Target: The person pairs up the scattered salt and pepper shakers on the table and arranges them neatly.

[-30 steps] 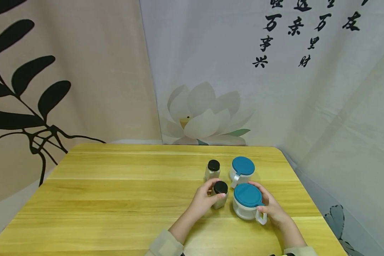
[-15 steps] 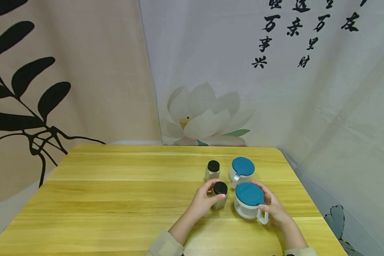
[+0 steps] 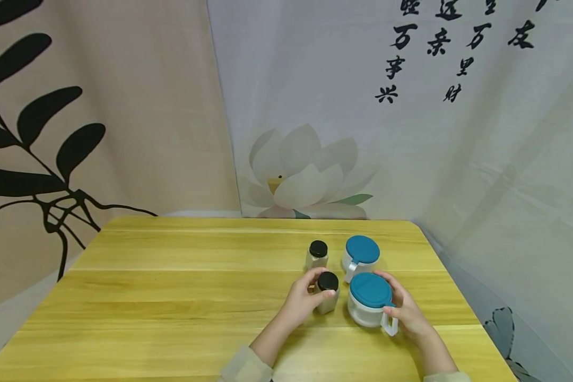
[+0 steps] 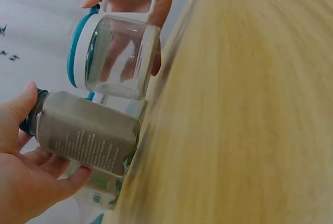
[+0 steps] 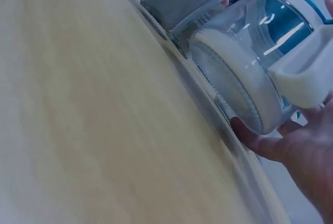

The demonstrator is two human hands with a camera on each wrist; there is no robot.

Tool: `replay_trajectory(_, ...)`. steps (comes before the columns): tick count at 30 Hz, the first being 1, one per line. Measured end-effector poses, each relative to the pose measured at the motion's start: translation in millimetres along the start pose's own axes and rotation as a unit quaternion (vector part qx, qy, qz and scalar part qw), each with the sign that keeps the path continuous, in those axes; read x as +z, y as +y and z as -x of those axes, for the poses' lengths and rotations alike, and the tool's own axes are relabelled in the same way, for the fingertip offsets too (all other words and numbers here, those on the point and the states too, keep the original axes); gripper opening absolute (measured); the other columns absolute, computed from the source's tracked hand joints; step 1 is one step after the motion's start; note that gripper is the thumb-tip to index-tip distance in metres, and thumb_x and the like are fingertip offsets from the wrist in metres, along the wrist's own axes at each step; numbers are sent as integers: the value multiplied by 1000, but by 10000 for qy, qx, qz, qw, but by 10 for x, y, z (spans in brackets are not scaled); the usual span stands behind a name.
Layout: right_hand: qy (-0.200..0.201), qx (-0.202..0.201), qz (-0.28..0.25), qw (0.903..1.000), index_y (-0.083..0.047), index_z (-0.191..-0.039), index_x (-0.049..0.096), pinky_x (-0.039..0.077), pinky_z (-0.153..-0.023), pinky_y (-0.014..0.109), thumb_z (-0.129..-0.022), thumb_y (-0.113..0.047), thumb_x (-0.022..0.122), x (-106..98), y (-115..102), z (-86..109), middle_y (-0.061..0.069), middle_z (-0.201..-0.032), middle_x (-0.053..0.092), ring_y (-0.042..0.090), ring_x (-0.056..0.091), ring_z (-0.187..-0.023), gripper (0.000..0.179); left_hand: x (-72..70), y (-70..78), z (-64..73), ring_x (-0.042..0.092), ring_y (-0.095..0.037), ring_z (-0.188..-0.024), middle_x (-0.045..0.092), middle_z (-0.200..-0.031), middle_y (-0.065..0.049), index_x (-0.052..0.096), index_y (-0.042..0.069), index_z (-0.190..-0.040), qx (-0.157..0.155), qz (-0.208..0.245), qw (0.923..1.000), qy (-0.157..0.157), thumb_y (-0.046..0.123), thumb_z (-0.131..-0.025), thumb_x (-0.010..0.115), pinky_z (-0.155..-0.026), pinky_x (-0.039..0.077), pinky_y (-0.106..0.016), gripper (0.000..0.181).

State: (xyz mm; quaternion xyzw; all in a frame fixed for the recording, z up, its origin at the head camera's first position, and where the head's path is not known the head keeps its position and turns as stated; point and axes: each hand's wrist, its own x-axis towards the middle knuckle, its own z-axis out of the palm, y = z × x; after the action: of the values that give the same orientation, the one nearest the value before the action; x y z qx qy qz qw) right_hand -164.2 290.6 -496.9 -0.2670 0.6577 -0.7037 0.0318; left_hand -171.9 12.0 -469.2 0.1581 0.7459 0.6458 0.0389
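My left hand (image 3: 298, 303) grips a square clear bottle (image 3: 327, 303) with a black cap and pale contents, fingers and thumb on either side near its top. Small printed text covers one face of this bottle (image 4: 88, 130) in the left wrist view. On the right, my right hand (image 3: 409, 314) holds a clear jar (image 3: 363, 314) with a blue lid and a white handle, fingers round its side. The right wrist view shows the jar (image 5: 234, 73) low over the table, with pale stuff at its base. Bottle and jar stand side by side, a narrow gap between them.
Behind the held pair are a second black-capped bottle (image 3: 317, 259) and a second blue-lidded jar (image 3: 362, 250), its white handle facing front. The wooden table (image 3: 172, 297) extends far to the left. A printed curtain (image 3: 305, 106) hangs past its back edge.
The jar in my right hand shifts slightly right, then back left. My left hand and its bottle stay nearly still.
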Motion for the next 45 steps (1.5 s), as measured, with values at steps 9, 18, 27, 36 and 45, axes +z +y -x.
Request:
replay_trajectory(9,136,-101,-32,9999,7,-145,25,40,-94,29,-90,-22,66,71,-42,-4,2,-137,47,16,47,-121,75,-51,48,15,53,-21,-110,61,-118,0,59,13,-125,97,82,9999,21,18,-85,75,-90,43,-41,44)
replay_trajectory(18,149,-412,207,9988,4,-145,29,41,-94,30,-90,-23,65,136,1,-44,1,-135,49,16,49,-118,71,-120,33,48,55,-23,-107,62,-114,-3,59,8,-126,437,152,9989,-84,15,-85,75,-90,44,-47,44)
replay_trajectory(27,414,-675,426,9960,6,-143,30,37,-97,27,-89,-23,66,233,-35,-61,2,-136,50,16,48,-121,71,-236,98,98,55,-23,-107,62,-112,-2,59,7,-125,569,214,9979,-227,13,-85,74,-91,44,-47,44)
replay_trajectory(36,649,-949,461,9923,8,-144,27,35,-100,26,-88,-15,67,348,-77,-81,6,-141,46,18,46,-124,73,-387,256,175,55,-26,-106,63,-111,-6,58,7,-125,591,174,9974,-370,7,-85,72,-93,42,-52,42)
replay_trajectory(45,935,-1061,294,9895,7,-144,28,39,-97,26,-86,-10,68,468,-117,-110,5,-139,47,18,48,-121,72,-566,379,220,57,-22,-102,64,-110,-9,57,-1,-125,760,-41,9965,-356,2,-85,71,-91,45,-41,43)
